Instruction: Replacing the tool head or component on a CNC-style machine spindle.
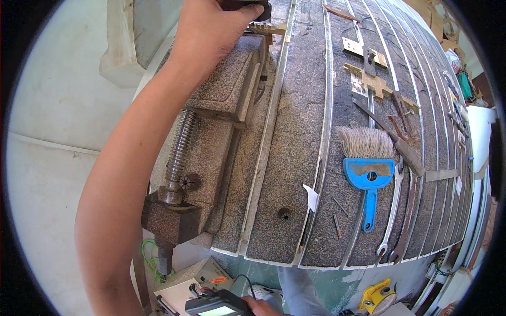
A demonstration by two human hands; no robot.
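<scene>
My left hand [208,29] reaches far up to the top edge, its thumb and fingers closed round a dark, rounded object [261,11]. The frame edge and the hand hide most of that object. Just beyond the vise jaw, a brass-coloured strip [276,28] lies close to this hand. Under my left forearm stands a speckled metal machine vise [221,95] with a thick threaded screw [181,139]. At the bottom edge, my right hand [259,306] grips a black handheld device [203,305] with a lit screen; the picture cuts off part of both.
On the grooved machine table [295,131] lie a blue-handled brush [369,174], a wooden-handled file [410,154], a spanner [392,218] and a brass cross-shaped piece [375,84]. One slotted collet [284,213] rests there, another [191,181] on the vise. A yellow tool [377,296] sits below.
</scene>
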